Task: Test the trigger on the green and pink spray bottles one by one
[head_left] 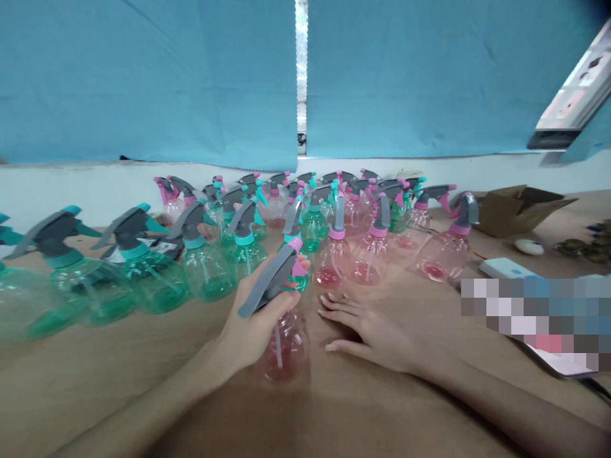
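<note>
My left hand (260, 312) is wrapped round the neck of a pink spray bottle (286, 350) with a grey and pink trigger head, upright on the brown table (334, 420). Just right of it, my right hand (363, 327) rests palm down on the table with its fingers spread, holding nothing. Beyond my hands stand a pink bottle (331, 261) and another pink bottle (370, 257). Green spray bottles (207, 273) with grey and teal heads form a row to the left.
Several more pink and green bottles crowd the back. At the right are a pink bottle (443, 254), an open cardboard box (515, 213), a white mouse (529, 247) and a white box (508, 268). Blue curtains (153, 83) hang behind.
</note>
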The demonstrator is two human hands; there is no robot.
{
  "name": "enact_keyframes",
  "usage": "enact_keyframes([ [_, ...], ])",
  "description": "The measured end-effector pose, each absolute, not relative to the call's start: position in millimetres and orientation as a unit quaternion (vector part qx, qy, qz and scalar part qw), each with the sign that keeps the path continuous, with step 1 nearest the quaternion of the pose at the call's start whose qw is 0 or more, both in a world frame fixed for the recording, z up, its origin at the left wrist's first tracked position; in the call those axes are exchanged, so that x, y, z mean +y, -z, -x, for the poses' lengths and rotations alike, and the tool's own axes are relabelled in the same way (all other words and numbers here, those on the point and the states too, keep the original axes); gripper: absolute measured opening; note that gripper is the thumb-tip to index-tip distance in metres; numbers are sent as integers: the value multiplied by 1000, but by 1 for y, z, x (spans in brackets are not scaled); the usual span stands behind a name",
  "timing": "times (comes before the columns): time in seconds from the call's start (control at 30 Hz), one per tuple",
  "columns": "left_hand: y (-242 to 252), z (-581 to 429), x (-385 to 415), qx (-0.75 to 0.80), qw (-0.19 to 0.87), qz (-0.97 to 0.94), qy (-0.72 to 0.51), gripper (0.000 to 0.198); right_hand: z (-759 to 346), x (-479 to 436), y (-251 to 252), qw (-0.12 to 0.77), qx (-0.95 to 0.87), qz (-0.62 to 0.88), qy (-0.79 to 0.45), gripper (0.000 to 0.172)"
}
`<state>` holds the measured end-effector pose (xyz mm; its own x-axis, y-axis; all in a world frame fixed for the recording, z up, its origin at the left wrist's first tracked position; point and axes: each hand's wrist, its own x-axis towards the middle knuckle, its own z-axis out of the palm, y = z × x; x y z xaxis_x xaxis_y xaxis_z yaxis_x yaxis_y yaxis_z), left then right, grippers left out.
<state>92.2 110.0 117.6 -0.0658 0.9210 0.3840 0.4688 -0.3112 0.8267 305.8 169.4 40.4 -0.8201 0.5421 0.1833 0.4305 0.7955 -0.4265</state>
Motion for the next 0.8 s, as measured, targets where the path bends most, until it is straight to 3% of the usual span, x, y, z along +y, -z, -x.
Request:
enact_keyframes([
  [0.3,-107,-88,110,565,248,-615,-491,8,-306,170,-38,156,-931,265,-197,62],
  [0.57,-112,-95,109,562,256,-609,-498,32,-306,171,-37,136,-940,264,-168,65],
  [0.8,-113,-101,108,561,217,-633,-487,18,-306,174,-41,146,-938,251,-189,65],
])
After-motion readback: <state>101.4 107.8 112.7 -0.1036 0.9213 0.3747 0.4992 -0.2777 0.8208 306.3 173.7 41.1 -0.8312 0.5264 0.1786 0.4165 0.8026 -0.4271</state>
